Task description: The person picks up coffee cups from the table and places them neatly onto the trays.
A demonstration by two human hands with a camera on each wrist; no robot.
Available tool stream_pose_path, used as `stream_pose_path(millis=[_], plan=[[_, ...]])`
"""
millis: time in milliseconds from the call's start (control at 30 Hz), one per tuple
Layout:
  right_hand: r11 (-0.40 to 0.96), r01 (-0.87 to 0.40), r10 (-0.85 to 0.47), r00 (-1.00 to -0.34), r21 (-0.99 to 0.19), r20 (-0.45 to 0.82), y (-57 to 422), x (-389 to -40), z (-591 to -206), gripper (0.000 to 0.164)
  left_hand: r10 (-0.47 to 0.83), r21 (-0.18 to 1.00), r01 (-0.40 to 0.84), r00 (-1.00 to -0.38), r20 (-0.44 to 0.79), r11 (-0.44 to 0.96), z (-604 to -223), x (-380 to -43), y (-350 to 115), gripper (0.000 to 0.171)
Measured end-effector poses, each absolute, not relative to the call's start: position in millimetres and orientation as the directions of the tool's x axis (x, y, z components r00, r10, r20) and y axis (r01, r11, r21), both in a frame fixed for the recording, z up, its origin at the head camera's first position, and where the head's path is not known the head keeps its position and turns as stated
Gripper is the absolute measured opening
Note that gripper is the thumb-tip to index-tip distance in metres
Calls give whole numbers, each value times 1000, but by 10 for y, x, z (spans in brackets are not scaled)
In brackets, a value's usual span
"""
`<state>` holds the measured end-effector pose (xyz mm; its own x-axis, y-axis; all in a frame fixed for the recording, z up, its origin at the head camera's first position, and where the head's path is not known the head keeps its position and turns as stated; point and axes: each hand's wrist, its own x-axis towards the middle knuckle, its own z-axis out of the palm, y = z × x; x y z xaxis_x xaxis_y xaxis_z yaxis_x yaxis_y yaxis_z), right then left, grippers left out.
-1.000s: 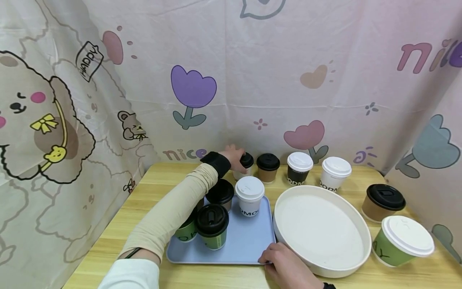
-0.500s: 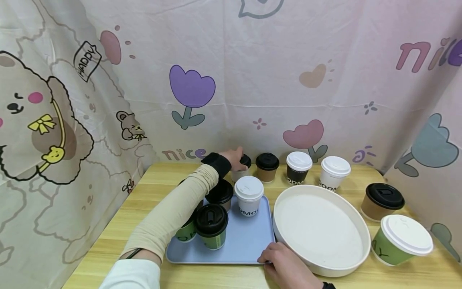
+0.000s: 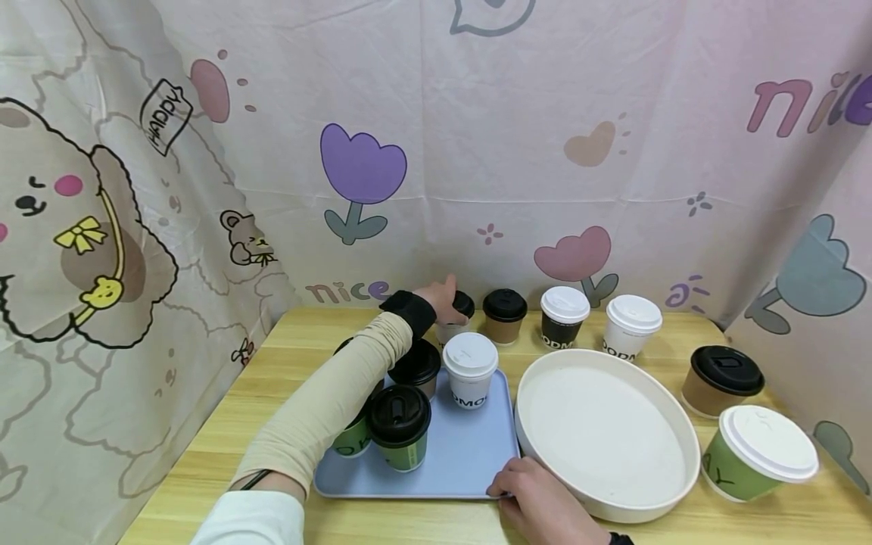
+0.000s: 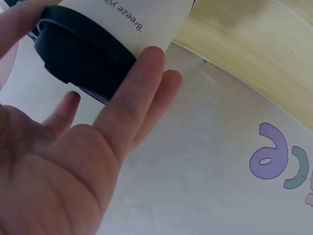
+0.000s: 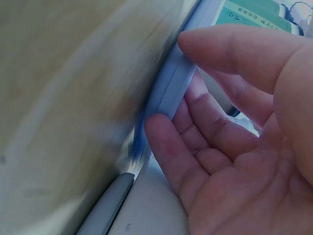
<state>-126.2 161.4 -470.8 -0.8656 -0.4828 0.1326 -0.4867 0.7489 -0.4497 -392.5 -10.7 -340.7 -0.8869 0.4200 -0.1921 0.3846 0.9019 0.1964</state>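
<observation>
My left hand (image 3: pixel 437 297) reaches to the back of the table and holds a white paper cup (image 3: pixel 450 331) by its black lid (image 3: pixel 465 304). Up close in the left wrist view, thumb and fingers lie on opposite sides of that lid (image 4: pixel 83 54), and print shows on the cup's white wall. At the front right corner of the blue tray (image 3: pixel 463 462), my right hand (image 3: pixel 538 499) grips the rim, fingertips against the edge in the right wrist view. Several lidded cups stand on the tray, including a white cup (image 3: pixel 471 371) and a green cup (image 3: pixel 402 453); my left forearm partly hides some.
A round cream tray (image 3: pixel 681 492) sits right beside the blue one. Behind it stand a brown cup (image 3: pixel 502 330), a black cup (image 3: pixel 562 333) and a white cup (image 3: pixel 630 325) in a row. Farther right are another brown cup (image 3: pixel 705 393) and a green cup (image 3: pixel 739 465). A printed curtain (image 3: pixel 477 151) closes the back.
The left hand stays at the white cup, with its fingers shifting only slightly at the lid. My right hand keeps its place on the tray corner.
</observation>
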Motion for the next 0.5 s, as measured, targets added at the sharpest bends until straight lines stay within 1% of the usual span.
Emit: stream_pose_path(millis=[133, 267, 500], plan=[[747, -495, -487, -862, -443, 142, 1618, -1262, -4710, 15, 418, 192, 381, -883, -213, 904, -3486, -4025, -71, 80], [744, -505, -490, -858, -437, 155, 1618, -1261, -4710, 15, 427, 184, 392, -876, -222, 901, -3519, -4021, -50, 82], [742, -517, -495, -852, -427, 172, 1612, -1248, -4720, 15, 462, 194, 427, -865, -197, 883, -3542, -4037, -74, 78]])
